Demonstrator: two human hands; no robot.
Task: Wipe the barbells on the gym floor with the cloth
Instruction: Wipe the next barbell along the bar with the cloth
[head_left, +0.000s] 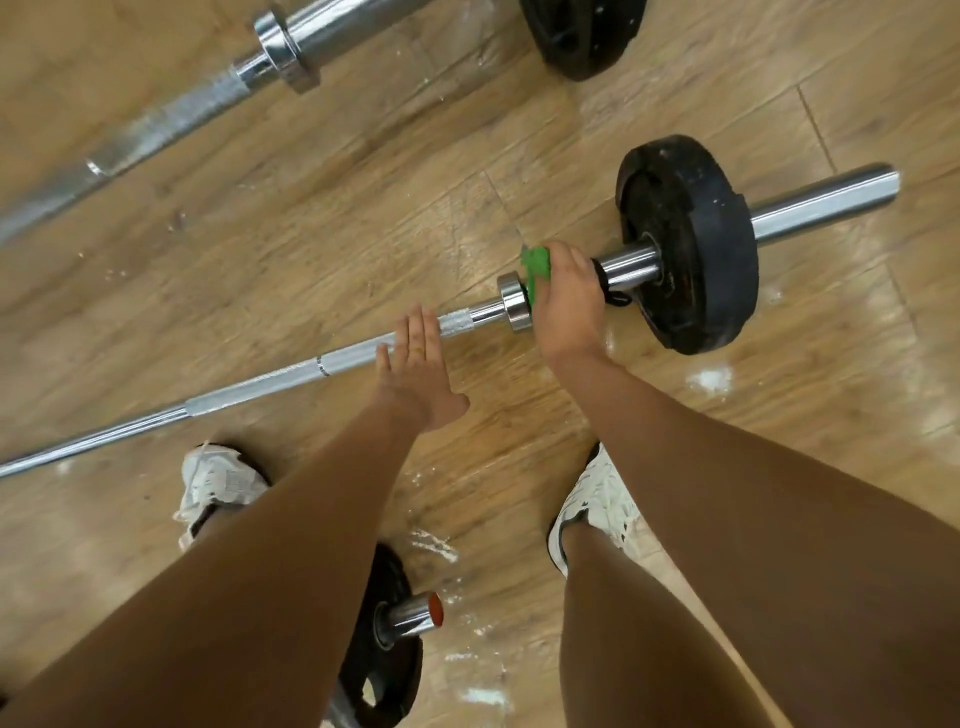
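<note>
The long chrome steel barbell (260, 387) lies on the wooden plank floor (363, 208), its axis running lower left to upper right. The right hand (566, 296) curls its fingers round a crumpled green cloth (535, 262) on the sleeve (623, 265), just beside the collar (511, 301). The left hand (418, 374), fingers straight and together, is at the knurled shaft (457, 321); contact unclear. Wiping should follow that axis.
</note>
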